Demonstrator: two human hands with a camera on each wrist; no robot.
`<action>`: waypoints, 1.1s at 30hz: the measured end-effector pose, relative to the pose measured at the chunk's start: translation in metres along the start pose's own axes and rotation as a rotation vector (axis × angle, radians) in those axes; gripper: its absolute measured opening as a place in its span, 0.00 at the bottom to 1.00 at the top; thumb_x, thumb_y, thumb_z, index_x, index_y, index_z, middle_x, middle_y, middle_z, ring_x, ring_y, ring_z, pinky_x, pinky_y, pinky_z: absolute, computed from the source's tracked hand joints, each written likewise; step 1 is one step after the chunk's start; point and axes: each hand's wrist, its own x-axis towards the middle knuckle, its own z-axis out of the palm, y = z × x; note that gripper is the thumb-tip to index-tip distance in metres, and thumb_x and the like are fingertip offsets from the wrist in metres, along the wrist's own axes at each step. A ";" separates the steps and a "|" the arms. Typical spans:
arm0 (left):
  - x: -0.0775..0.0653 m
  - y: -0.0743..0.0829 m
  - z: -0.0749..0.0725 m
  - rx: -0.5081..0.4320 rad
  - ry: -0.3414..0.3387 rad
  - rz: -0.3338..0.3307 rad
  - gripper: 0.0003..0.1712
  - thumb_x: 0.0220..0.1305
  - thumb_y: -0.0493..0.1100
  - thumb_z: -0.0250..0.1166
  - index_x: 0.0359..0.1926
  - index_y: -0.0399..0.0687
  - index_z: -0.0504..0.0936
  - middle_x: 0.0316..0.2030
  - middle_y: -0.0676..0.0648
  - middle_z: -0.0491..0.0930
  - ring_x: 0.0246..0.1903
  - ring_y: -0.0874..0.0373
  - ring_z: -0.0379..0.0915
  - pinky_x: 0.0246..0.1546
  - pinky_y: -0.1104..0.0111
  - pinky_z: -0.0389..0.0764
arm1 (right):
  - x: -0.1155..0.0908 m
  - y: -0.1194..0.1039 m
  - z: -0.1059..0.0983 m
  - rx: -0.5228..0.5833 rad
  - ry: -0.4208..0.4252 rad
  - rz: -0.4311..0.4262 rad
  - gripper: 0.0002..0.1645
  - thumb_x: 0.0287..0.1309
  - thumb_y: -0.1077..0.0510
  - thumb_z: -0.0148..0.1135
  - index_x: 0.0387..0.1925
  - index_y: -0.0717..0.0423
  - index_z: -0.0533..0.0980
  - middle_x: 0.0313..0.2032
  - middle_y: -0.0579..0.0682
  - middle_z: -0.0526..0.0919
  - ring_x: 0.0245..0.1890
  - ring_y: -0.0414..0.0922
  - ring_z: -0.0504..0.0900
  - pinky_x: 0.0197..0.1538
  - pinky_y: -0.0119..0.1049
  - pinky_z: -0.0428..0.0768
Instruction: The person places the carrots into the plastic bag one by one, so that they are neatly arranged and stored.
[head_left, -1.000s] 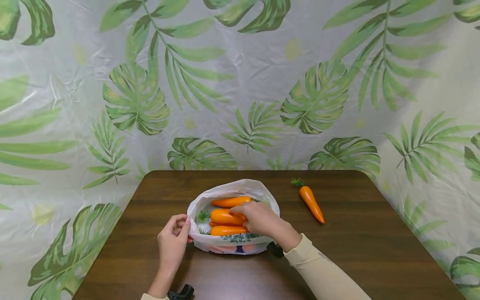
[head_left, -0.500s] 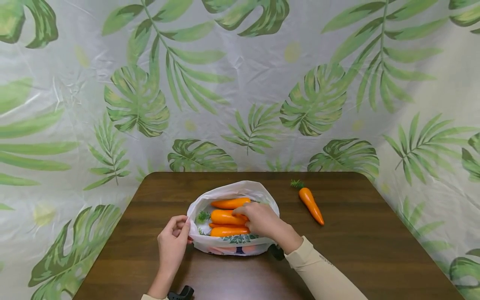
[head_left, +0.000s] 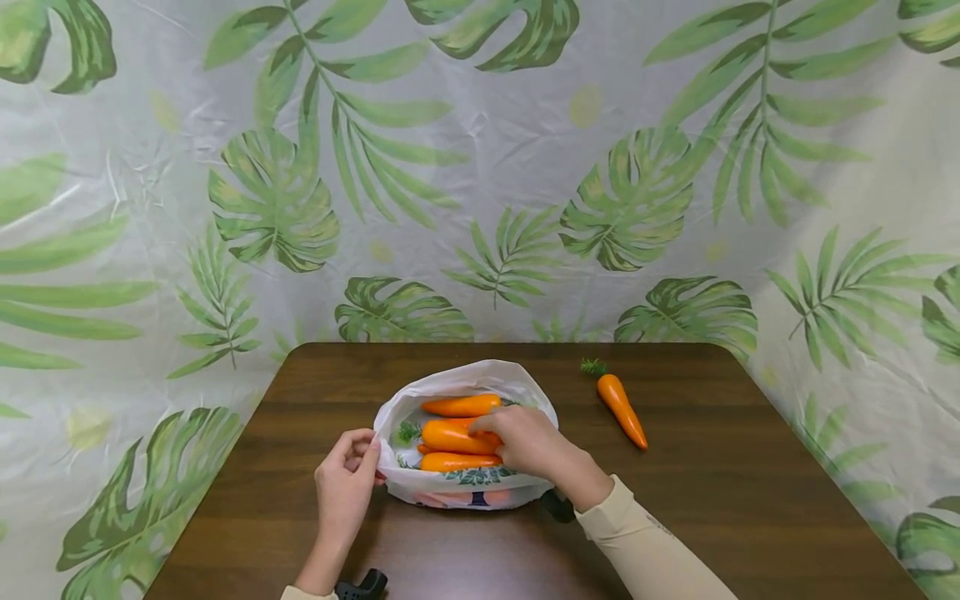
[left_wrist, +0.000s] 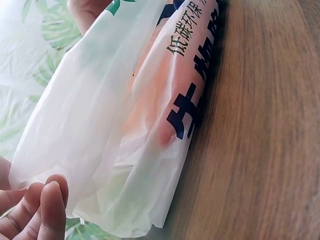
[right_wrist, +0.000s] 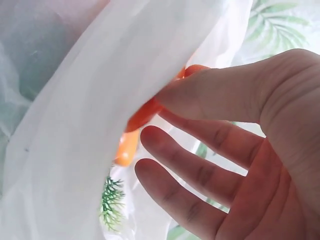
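Observation:
A white plastic bag (head_left: pixel 397 483) lies mouth-up with several orange carrots inside, their leafy tops green. My left hand (head_left: pixel 347 479) pinches the bag's left rim between thumb and fingers; the left wrist view shows those fingertips (left_wrist: pixel 52 205) at the film's edge. Reaching in over the right rim, my right hand (head_left: pixel 532 442) holds the right end of the middle carrot (head_left: pixel 450 435) with thumb and index finger. In the right wrist view its other fingers (right_wrist: pixel 175 190) are spread loosely. Another carrot (head_left: pixel 461 406) lies behind it and one more (head_left: pixel 457 462) in front.
A single carrot (head_left: pixel 622 410) with a green top lies on the dark wooden table (head_left: pixel 712 517), right of the bag. A leaf-patterned sheet (head_left: pixel 517 167) hangs behind the table. Black wrist straps (head_left: pixel 363 586) show near the sleeves.
My right hand and the middle carrot have shifted slightly to the right within the bag. My left hand stays at the rim, and the loose carrot has not moved.

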 end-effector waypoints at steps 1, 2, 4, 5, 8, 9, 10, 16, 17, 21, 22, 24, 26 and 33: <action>0.000 0.000 0.000 -0.002 0.001 0.001 0.06 0.65 0.34 0.69 0.42 0.44 0.84 0.25 0.45 0.80 0.16 0.52 0.77 0.17 0.66 0.84 | 0.000 0.000 -0.001 0.002 0.005 -0.003 0.25 0.52 0.71 0.67 0.49 0.46 0.86 0.44 0.42 0.86 0.42 0.44 0.83 0.43 0.40 0.85; 0.000 0.000 0.000 -0.003 0.001 0.001 0.06 0.65 0.34 0.69 0.42 0.44 0.84 0.25 0.45 0.80 0.16 0.52 0.77 0.17 0.66 0.84 | -0.001 -0.001 -0.002 0.002 0.010 -0.002 0.24 0.52 0.70 0.68 0.49 0.46 0.86 0.44 0.42 0.86 0.42 0.44 0.83 0.43 0.40 0.85; 0.000 0.000 0.000 -0.006 0.000 0.001 0.06 0.65 0.34 0.69 0.42 0.44 0.84 0.25 0.45 0.80 0.16 0.52 0.77 0.16 0.66 0.84 | -0.002 -0.001 -0.004 0.009 0.013 0.009 0.22 0.53 0.67 0.70 0.49 0.45 0.86 0.45 0.42 0.86 0.43 0.44 0.83 0.42 0.40 0.85; 0.000 0.000 0.000 -0.008 0.000 0.001 0.06 0.65 0.33 0.69 0.42 0.44 0.84 0.25 0.45 0.80 0.16 0.52 0.77 0.16 0.66 0.84 | -0.002 -0.001 -0.006 0.014 0.014 0.015 0.21 0.54 0.66 0.70 0.49 0.44 0.86 0.45 0.42 0.86 0.43 0.44 0.83 0.41 0.39 0.85; 0.000 0.001 0.000 -0.012 0.000 0.003 0.06 0.65 0.33 0.68 0.42 0.43 0.84 0.25 0.45 0.80 0.16 0.52 0.77 0.16 0.65 0.84 | -0.004 0.000 -0.011 0.033 0.015 0.043 0.20 0.55 0.62 0.72 0.50 0.44 0.85 0.47 0.43 0.86 0.43 0.43 0.83 0.39 0.38 0.84; 0.000 0.001 0.000 -0.012 -0.001 0.004 0.06 0.65 0.33 0.68 0.42 0.43 0.84 0.25 0.45 0.80 0.16 0.52 0.77 0.16 0.65 0.84 | -0.004 0.000 -0.013 0.038 0.017 0.056 0.20 0.55 0.61 0.71 0.50 0.44 0.85 0.47 0.43 0.86 0.41 0.43 0.82 0.37 0.37 0.83; 0.000 0.001 0.000 -0.012 -0.001 0.006 0.06 0.65 0.33 0.68 0.42 0.43 0.84 0.25 0.45 0.80 0.16 0.52 0.77 0.16 0.66 0.84 | -0.005 0.001 -0.016 0.044 0.019 0.070 0.20 0.56 0.61 0.71 0.51 0.43 0.85 0.48 0.42 0.86 0.40 0.42 0.82 0.34 0.37 0.83; 0.000 0.000 0.000 -0.008 0.000 0.010 0.05 0.65 0.34 0.68 0.42 0.43 0.83 0.25 0.45 0.80 0.16 0.52 0.77 0.16 0.66 0.84 | -0.013 0.010 -0.029 0.044 0.069 0.157 0.23 0.57 0.57 0.73 0.55 0.39 0.82 0.50 0.41 0.83 0.26 0.38 0.75 0.18 0.32 0.71; 0.000 0.000 0.000 -0.008 0.000 0.008 0.05 0.65 0.34 0.68 0.42 0.43 0.84 0.25 0.45 0.80 0.16 0.52 0.77 0.16 0.66 0.84 | -0.015 0.012 -0.031 0.043 0.085 0.169 0.23 0.57 0.57 0.73 0.55 0.38 0.82 0.50 0.41 0.83 0.25 0.38 0.75 0.17 0.31 0.69; 0.000 -0.002 0.000 -0.007 0.000 -0.001 0.05 0.65 0.34 0.68 0.42 0.43 0.84 0.25 0.44 0.80 0.16 0.52 0.78 0.16 0.66 0.84 | -0.026 0.021 -0.041 0.055 0.156 0.214 0.25 0.56 0.57 0.74 0.56 0.38 0.82 0.47 0.40 0.83 0.31 0.40 0.80 0.23 0.30 0.74; 0.000 -0.002 0.000 -0.005 -0.001 -0.002 0.05 0.65 0.34 0.68 0.42 0.43 0.84 0.25 0.44 0.80 0.16 0.52 0.78 0.16 0.66 0.84 | -0.029 0.024 -0.043 0.061 0.168 0.226 0.25 0.56 0.58 0.74 0.56 0.38 0.82 0.45 0.39 0.83 0.32 0.40 0.79 0.25 0.31 0.75; 0.001 -0.003 0.000 -0.004 0.000 -0.001 0.06 0.65 0.33 0.68 0.42 0.44 0.83 0.25 0.44 0.80 0.16 0.53 0.78 0.16 0.66 0.84 | -0.035 0.030 -0.047 0.074 0.198 0.241 0.26 0.56 0.59 0.74 0.56 0.40 0.81 0.44 0.40 0.83 0.33 0.42 0.80 0.28 0.32 0.77; 0.001 -0.003 0.000 -0.004 -0.001 0.001 0.06 0.65 0.33 0.68 0.43 0.43 0.83 0.25 0.45 0.81 0.16 0.53 0.78 0.16 0.66 0.84 | -0.040 0.036 -0.051 0.080 0.227 0.254 0.26 0.55 0.61 0.74 0.56 0.41 0.82 0.43 0.40 0.82 0.33 0.42 0.79 0.30 0.34 0.78; 0.001 -0.001 0.000 0.006 0.000 -0.001 0.06 0.66 0.34 0.68 0.43 0.44 0.83 0.25 0.45 0.81 0.15 0.54 0.78 0.16 0.63 0.84 | -0.059 0.061 -0.055 0.081 0.292 0.334 0.29 0.53 0.59 0.76 0.57 0.38 0.81 0.42 0.39 0.82 0.37 0.41 0.80 0.30 0.37 0.78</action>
